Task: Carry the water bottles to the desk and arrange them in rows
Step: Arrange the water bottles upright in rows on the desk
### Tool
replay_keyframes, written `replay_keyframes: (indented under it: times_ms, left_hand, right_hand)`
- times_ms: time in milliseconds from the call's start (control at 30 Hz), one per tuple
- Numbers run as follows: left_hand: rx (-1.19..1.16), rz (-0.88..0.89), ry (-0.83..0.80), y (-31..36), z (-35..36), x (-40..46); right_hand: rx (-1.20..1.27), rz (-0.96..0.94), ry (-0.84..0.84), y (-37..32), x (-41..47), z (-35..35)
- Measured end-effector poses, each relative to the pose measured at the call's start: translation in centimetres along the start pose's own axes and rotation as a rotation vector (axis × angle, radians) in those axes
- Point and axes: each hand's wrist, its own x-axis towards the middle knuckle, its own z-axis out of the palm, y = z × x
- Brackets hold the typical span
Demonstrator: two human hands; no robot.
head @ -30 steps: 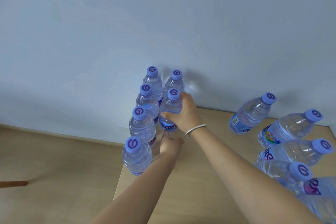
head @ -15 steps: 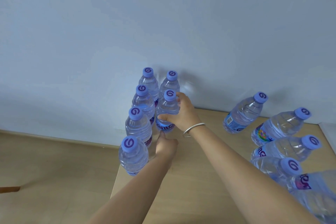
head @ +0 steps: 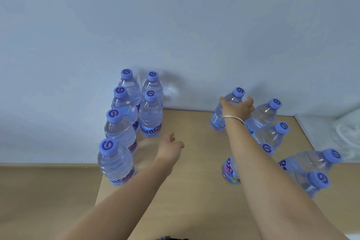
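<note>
Reaching with right hand (head: 238, 108) onto far bottle (head: 224, 113) of loose group at desk's (head: 194, 191) right side; thumb and fingers spread around its shoulder, full grip not confirmable. Silver bangle (head: 232, 118) on that wrist. Left hand (head: 171, 146) hovering above desk, fingers loosely curled, holding nothing, just right of arranged bottles (head: 124, 122): six upright in two rows at left edge, against wall (head: 175, 25). Remaining bottles (head: 272, 134) standing unsorted on right.

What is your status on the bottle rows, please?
Right hand reaching onto far bottle of loose group; left hand open, empty. Six bottles stand in two rows. Desk path unobstructed.
</note>
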Motion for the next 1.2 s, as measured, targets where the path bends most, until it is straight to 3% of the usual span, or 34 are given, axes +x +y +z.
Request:
replay_keyframes:
  times_ms: [233,400,500,667,767,867,1000,1100,1200]
  left_hand:
    - [0.049,0.02,-0.017,0.5,-1.4,-0.5]
    - [0.006,-0.022,-0.04,-0.2,-1.9,-0.9]
    - [-0.032,-0.021,-0.051,-0.8,-1.8,-1.3]
    - [-0.167,-0.086,-0.079,-1.7,-2.2,-1.9]
    - [-0.395,-0.198,-0.281,-1.9,-3.3,-2.0]
    - [-0.563,-0.253,-0.502,-2.3,-4.4,-2.4]
    - [-0.5,-0.37,-0.744,-2.3,-4.7,-3.5]
    - [-0.515,-0.412,-0.783,-2.2,-5.1,-3.9]
    - [-0.57,-0.375,-0.695,-2.4,-5.3,-4.1]
  right_hand:
    - [-0.031,0.018,-0.111,0.3,0.0,1.3]
    - [-0.076,-0.274,-0.147,1.2,-3.5,0.1]
    - [0.054,-0.41,-0.433,1.5,-5.8,-1.8]
    - [0.287,-0.454,-0.938,-0.9,-8.6,-5.5]
    - [0.428,-0.468,-1.117,-2.5,-10.0,-7.4]
    - [0.531,-0.417,-1.175,-3.7,-10.9,-9.0]
    - [0.615,-0.423,-1.292,-4.3,-11.2,-9.8]
    - [0.649,-0.34,-1.293,-3.9,-10.9,-9.7]
    - [0.629,-0.278,-1.244,-3.6,-10.7,-9.6]
